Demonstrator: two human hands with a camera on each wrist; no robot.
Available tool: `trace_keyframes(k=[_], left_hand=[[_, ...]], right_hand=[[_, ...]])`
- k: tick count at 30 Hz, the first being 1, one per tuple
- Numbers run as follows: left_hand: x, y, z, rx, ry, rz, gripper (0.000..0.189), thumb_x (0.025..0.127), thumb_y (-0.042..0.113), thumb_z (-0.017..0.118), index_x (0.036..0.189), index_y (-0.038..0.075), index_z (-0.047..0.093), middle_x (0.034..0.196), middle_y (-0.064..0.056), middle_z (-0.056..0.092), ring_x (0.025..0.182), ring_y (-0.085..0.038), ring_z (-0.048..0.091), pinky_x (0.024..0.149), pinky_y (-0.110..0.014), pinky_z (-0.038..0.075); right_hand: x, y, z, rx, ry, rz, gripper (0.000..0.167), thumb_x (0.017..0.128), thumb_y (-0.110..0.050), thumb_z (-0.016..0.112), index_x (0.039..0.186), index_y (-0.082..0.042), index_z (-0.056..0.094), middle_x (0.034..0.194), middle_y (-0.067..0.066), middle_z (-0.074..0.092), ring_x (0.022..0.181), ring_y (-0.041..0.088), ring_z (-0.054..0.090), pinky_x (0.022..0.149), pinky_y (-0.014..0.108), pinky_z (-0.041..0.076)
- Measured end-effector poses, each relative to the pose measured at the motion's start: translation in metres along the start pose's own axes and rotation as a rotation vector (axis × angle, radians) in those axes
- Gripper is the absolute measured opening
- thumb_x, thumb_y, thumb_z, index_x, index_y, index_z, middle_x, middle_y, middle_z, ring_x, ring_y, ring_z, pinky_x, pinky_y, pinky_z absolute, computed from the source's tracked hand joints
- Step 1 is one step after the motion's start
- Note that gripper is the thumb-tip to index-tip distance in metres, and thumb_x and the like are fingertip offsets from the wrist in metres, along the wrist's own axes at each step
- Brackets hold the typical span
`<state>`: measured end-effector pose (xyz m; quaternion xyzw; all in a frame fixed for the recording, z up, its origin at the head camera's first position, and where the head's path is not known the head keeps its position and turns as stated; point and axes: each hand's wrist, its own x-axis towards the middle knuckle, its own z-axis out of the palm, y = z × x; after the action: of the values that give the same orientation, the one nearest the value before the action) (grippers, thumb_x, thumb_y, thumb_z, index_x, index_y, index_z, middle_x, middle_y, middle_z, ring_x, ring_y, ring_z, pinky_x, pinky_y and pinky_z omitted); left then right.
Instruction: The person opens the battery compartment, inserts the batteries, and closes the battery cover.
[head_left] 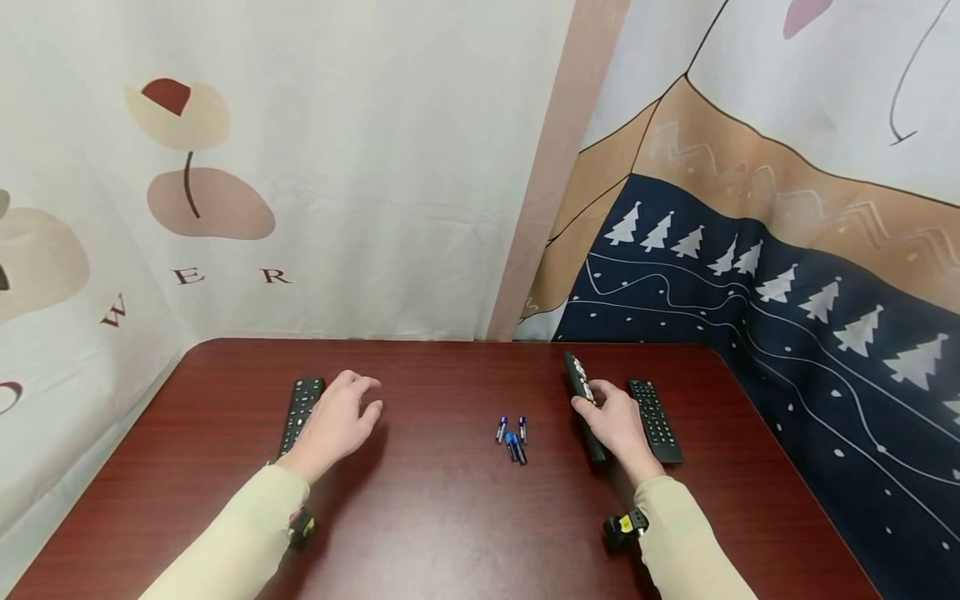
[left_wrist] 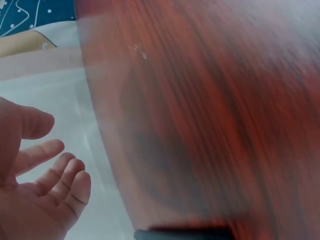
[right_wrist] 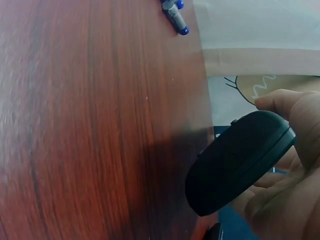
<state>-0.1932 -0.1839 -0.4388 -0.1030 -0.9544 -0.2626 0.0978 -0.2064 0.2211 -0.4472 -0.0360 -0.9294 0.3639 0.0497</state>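
Observation:
My right hand (head_left: 617, 423) grips a black remote control (head_left: 579, 379), tilted on its side with the buttons facing left. In the right wrist view the remote's dark end (right_wrist: 240, 160) fills the space beside the thumb, fingers behind it. Just right of that hand lies a second black remote (head_left: 655, 421), flat on the table. My left hand (head_left: 339, 421) hovers with fingers loosely bent and holds nothing. It overlaps a third black remote (head_left: 302, 408) on the left side, hiding part of it. The left wrist view shows the palm and fingers (left_wrist: 75, 187) with nothing between them.
Several small blue-and-silver batteries (head_left: 513, 442) lie grouped mid-table, between the hands. The dark red wooden table (head_left: 435, 517) ends at a printed curtain (head_left: 375, 208) behind it and a navy patterned one (head_left: 750, 333) on the right.

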Motion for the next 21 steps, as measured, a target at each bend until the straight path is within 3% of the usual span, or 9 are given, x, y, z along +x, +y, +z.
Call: trace_keyframes(k=[12, 21], left_hand=[[-0.006, -0.022, -0.017, 0.042, 0.013, -0.053, 0.033, 0.096, 0.010, 0.063, 0.125, -0.006, 0.065, 0.120, -0.027, 0.056, 0.113, -0.046, 0.052, 0.090, -0.059, 0.048], [-0.008, -0.039, -0.021, 0.057, 0.017, -0.089, 0.036, 0.097, 0.011, 0.060, 0.127, -0.008, 0.063, 0.120, -0.029, 0.054, 0.116, -0.048, 0.048, 0.090, -0.062, 0.047]], right_hand=[[0.004, 0.006, -0.004, -0.130, -0.034, -0.012, 0.054, 0.093, -0.023, 0.070, 0.136, 0.009, 0.058, 0.125, 0.027, 0.067, 0.104, 0.038, 0.064, 0.091, 0.052, 0.052], [0.003, 0.006, -0.004, -0.217, -0.064, 0.056, 0.060, 0.092, -0.026, 0.071, 0.138, 0.009, 0.055, 0.127, 0.032, 0.060, 0.105, 0.041, 0.060, 0.090, 0.054, 0.052]])
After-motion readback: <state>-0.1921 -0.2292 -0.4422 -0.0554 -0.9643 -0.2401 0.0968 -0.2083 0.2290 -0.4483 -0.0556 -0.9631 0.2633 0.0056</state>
